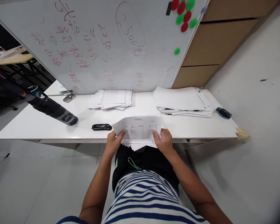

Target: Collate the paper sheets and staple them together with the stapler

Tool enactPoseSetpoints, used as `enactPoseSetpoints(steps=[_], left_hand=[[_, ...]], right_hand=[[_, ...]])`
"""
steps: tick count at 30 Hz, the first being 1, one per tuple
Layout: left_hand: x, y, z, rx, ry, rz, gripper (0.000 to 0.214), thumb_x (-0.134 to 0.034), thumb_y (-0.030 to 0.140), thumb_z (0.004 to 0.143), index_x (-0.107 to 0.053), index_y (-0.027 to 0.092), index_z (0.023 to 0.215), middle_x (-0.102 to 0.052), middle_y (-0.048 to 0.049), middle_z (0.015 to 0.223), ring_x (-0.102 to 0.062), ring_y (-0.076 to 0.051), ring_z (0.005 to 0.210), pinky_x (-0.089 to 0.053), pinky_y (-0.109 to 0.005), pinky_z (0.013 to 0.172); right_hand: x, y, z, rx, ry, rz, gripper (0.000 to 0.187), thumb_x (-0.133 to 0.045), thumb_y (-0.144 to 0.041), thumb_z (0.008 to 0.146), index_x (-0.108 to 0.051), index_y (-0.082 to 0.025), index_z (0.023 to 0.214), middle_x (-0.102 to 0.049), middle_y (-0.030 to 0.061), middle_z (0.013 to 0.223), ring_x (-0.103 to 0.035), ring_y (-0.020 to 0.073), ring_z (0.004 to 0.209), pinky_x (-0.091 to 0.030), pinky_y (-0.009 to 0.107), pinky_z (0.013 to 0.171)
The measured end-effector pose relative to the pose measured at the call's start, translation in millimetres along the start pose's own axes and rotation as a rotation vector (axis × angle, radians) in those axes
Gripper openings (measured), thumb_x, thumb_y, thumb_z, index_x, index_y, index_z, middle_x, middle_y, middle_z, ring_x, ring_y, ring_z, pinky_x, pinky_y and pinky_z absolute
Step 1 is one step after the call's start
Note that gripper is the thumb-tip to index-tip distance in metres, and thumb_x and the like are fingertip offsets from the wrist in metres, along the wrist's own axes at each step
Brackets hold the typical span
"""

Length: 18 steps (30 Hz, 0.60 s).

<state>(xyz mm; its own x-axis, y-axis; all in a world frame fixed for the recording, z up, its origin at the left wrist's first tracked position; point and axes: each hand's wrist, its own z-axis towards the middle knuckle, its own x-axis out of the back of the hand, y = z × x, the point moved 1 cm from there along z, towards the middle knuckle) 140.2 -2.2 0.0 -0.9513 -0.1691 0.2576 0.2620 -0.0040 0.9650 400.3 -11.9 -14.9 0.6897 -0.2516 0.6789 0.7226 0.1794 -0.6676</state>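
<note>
A stack of printed paper sheets (138,129) is held upright at the desk's front edge, its top bowed a little. My left hand (114,141) grips the left side, thumb on the front sheet and fingers behind. On the right side, my right hand (163,140) holds it the same way. Below the front sheet, uneven lower edges of further sheets (140,146) stick out. A black stapler (101,127) lies on the desk just left of my left hand, apart from it.
On the white desk (84,109) lie two paper piles, a left pile (113,97) and a right pile (179,99). A dark bottle (53,109), a computer mouse (68,97) and a dark blue object (224,112) stand nearby. Behind rises a whiteboard (84,18) with magnets.
</note>
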Motion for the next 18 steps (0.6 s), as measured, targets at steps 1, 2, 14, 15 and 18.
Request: enactPoseSetpoints(steps=[1,2,14,15,18], left_hand=[[2.8,1.0,0.8,0.007,0.002,-0.006,0.037,-0.075,0.047,0.076,-0.074,0.022,0.103,-0.075,-0.0069,0.106,-0.066,-0.032,0.106,-0.053,-0.041,0.089],[5.9,1.2,1.5,0.024,-0.002,-0.019,0.042,-0.075,0.047,0.076,-0.071,0.023,0.11,-0.075,-0.0071,0.106,-0.067,-0.03,0.104,-0.053,-0.04,0.087],[93.1,-38.6,49.4,-0.251,0.059,0.642,0.055,-0.073,0.034,0.076,-0.063,0.027,0.13,-0.064,-0.011,0.131,-0.046,-0.037,0.132,-0.029,-0.05,0.113],[98.5,-44.6,56.5,-0.244,0.032,0.642,0.05,-0.073,0.034,0.076,-0.066,0.026,0.125,-0.063,-0.0109,0.132,-0.046,-0.036,0.133,-0.029,-0.049,0.114],[106.9,-57.9,69.7,-0.189,0.018,0.615,0.034,-0.07,0.034,0.078,-0.071,0.027,0.112,-0.067,-0.0099,0.127,-0.052,-0.034,0.126,-0.033,-0.045,0.111]], right_hand=[[2.8,-1.2,-0.4,-0.039,-0.043,0.066,0.049,-0.037,-0.055,0.096,-0.067,-0.021,0.078,-0.064,0.0091,0.07,-0.062,0.0256,0.076,-0.05,0.039,0.077],[5.1,-2.5,-0.8,-0.087,-0.097,0.152,0.048,-0.041,-0.057,0.095,-0.067,-0.021,0.078,-0.065,0.0074,0.07,-0.062,0.0246,0.074,-0.051,0.037,0.073],[-5.8,-26.9,13.5,-0.345,-0.295,0.591,0.042,-0.059,-0.055,0.087,-0.072,-0.018,0.104,-0.075,0.0087,0.107,-0.069,0.0293,0.1,-0.055,0.04,0.082],[-8.1,-30.8,14.9,-0.33,-0.301,0.606,0.042,-0.059,-0.054,0.088,-0.071,-0.019,0.107,-0.075,0.0086,0.109,-0.068,0.029,0.103,-0.055,0.04,0.084],[-16.5,-42.4,18.8,-0.284,-0.303,0.635,0.042,-0.058,-0.052,0.088,-0.07,-0.02,0.112,-0.074,0.0077,0.113,-0.067,0.028,0.108,-0.054,0.041,0.089]])
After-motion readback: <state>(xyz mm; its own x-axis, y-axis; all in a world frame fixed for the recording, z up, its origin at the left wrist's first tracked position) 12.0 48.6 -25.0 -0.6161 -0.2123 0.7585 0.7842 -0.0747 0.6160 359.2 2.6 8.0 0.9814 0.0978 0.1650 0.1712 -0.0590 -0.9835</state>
